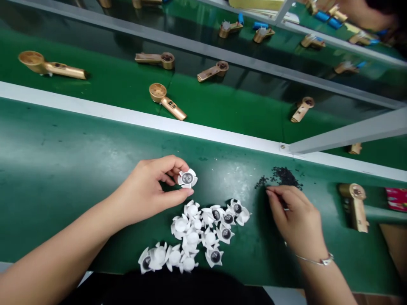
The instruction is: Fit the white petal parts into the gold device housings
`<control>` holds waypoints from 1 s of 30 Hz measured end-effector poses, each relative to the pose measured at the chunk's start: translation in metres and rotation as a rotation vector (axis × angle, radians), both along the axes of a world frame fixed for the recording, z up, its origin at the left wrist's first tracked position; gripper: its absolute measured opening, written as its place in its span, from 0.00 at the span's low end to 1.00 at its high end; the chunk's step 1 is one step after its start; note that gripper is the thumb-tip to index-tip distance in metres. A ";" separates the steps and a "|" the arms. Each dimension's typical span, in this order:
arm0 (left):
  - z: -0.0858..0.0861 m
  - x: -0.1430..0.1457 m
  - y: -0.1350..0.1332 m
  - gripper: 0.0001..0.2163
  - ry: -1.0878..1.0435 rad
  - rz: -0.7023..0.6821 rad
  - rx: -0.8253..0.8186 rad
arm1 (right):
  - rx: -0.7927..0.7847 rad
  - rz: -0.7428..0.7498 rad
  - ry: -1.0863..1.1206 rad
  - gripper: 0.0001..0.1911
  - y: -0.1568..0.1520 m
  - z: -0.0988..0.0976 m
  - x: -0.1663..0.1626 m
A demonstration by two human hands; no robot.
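My left hand (152, 188) pinches a small white fan wheel (187, 178) between thumb and fingers, just above the green work surface (63, 169). Below it lies a heap of several more white fan wheels (197, 233). My right hand (294, 218), with a thin bracelet on the wrist, has its fingertips pressed together at the edge of a scatter of tiny black parts (281, 178); what it pinches is too small to see.
A gold handle-shaped housing (354, 205) lies at the right. Beyond a white rail (127, 116), several gold housings (167, 101) ride a green conveyor. A metal bar (349, 133) crosses at the right. Another person's arm (359, 12) shows at top right.
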State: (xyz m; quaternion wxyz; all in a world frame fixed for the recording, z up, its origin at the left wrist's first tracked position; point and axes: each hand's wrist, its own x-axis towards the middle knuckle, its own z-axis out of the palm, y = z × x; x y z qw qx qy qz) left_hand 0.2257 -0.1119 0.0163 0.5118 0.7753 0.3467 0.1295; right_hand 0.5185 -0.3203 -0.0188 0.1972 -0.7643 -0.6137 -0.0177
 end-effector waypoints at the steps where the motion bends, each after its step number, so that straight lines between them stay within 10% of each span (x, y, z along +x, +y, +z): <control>1: -0.001 0.000 0.000 0.11 0.002 -0.003 0.014 | 0.007 0.009 0.003 0.02 -0.001 -0.002 -0.003; 14: -0.001 0.003 -0.002 0.11 0.018 -0.012 -0.089 | -0.158 0.284 -0.301 0.06 0.028 0.009 0.008; 23: 0.007 0.002 -0.009 0.11 -0.059 0.022 -0.201 | -0.080 0.411 0.494 0.05 0.092 0.061 -0.089; 30: 0.009 -0.003 -0.009 0.12 -0.193 0.093 -0.240 | -0.093 0.453 0.475 0.05 0.111 0.056 -0.109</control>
